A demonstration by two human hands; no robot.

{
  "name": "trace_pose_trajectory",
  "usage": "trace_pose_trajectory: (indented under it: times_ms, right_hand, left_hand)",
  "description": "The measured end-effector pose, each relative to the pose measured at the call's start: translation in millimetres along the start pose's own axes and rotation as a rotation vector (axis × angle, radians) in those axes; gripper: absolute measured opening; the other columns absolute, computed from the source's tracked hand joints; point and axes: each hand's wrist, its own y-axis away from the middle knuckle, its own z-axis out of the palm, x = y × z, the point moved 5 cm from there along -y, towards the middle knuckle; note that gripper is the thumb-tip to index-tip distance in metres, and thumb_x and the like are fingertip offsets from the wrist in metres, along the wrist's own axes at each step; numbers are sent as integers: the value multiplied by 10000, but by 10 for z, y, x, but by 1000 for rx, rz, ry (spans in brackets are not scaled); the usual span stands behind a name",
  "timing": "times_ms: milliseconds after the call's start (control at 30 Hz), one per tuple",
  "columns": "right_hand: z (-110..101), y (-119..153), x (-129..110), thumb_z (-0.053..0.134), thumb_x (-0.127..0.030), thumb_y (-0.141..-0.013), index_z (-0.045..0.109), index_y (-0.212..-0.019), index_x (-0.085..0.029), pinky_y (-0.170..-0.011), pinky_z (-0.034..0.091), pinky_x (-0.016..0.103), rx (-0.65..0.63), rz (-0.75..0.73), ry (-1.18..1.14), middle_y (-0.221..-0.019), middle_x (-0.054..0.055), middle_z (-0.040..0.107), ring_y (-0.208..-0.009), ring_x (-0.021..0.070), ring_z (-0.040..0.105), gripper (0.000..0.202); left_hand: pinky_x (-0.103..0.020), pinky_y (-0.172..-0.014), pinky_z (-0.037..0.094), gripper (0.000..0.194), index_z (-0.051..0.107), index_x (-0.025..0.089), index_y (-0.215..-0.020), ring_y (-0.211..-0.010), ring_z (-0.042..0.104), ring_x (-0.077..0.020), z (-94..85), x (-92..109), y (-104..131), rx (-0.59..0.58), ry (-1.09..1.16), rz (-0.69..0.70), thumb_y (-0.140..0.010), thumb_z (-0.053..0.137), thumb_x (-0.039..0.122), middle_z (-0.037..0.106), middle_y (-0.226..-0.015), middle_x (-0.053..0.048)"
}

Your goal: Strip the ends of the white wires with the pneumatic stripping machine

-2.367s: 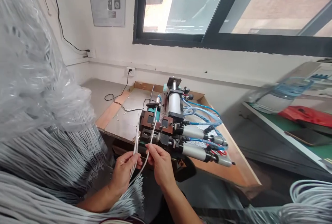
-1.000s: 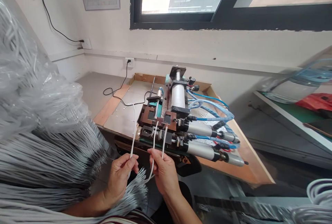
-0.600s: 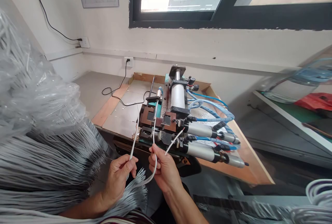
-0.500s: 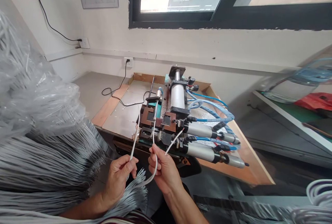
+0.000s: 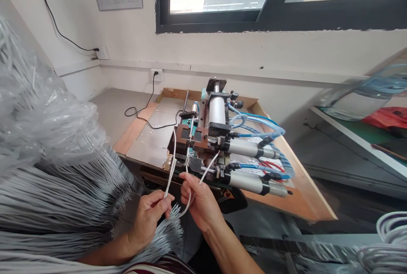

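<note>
My left hand (image 5: 151,217) is closed on white cable (image 5: 171,176), whose upper length rises in front of the machine's left side. Just right of it, my right hand (image 5: 201,200) pinches another white cable (image 5: 187,163), which runs up between the jaws of a pneumatic machine (image 5: 217,113). A further cable end (image 5: 210,166) slants up and right out of the same hand. The brown jaw plates (image 5: 201,137) stand close together around the upright cable. Below them, a dark block (image 5: 194,164) sits beside the cable. The cable's tip is hidden among the jaws.
Large bundles of grey cable (image 5: 63,197), partly wrapped in clear plastic (image 5: 47,113), hang on the left. Blue air hoses (image 5: 263,125) loop right of the machine inside a wooden border (image 5: 305,181). Coiled cable (image 5: 386,240) lies at lower right. A shelf (image 5: 346,134) holds a clear bottle.
The brown jaw plates have come together around the cable, and the lower dark block has slid left, with the cylinder rods now extended. Both my hands keep their hold and have barely shifted.
</note>
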Motion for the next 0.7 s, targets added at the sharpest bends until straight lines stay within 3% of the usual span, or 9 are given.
trace_pose_trajectory:
  times_ms: [100, 267, 367, 500, 700]
  right_hand:
    - [45, 11, 5, 712, -369, -616, 652, -755, -110, -390, 215, 166, -49, -45, 68, -419, -114, 235, -404, 33, 203, 300]
    - [-44, 54, -6, 731, -370, -574, 665, -680, -111, -375, 131, 181, 71, -174, 141, -474, -34, 461, -397, 31, 259, 287]
    - [-139, 75, 37, 738, -350, -567, 660, -650, -118, -372, 127, 184, 137, -203, 123, -503, -1, 532, -397, 40, 314, 258]
    - [-232, 67, 117, 749, -334, -553, 641, -599, -115, -371, 128, 176, 194, -201, 114, -462, -9, 518, -381, 37, 326, 248]
    - [-228, 16, 131, 748, -313, -532, 605, -544, -116, -357, 114, 179, 216, -170, 123, -425, -29, 483, -345, 25, 283, 243]
  left_hand:
    - [-234, -501, 351, 205, 675, 146, -700, -474, 457, -105, 60, -33, 17, -69, -57, -11, -748, 572, 317, 496, -506, 24]
    - [-231, -538, 377, 261, 661, 135, -627, -531, 488, -119, 123, -38, 30, -131, -139, -14, -760, 556, 333, 526, -552, -2]
    - [-244, -627, 403, 252, 676, 143, -676, -645, 519, -146, 81, 31, 11, -55, -151, 32, -777, 533, 324, 563, -651, -26]
    - [-244, -636, 412, 227, 700, 166, -781, -675, 500, -148, -14, 73, -16, 73, -97, 49, -764, 545, 331, 552, -708, -22]
    - [-243, -628, 396, 232, 707, 175, -830, -660, 481, -143, -56, 22, -20, 91, -100, 32, -769, 541, 325, 519, -690, -16]
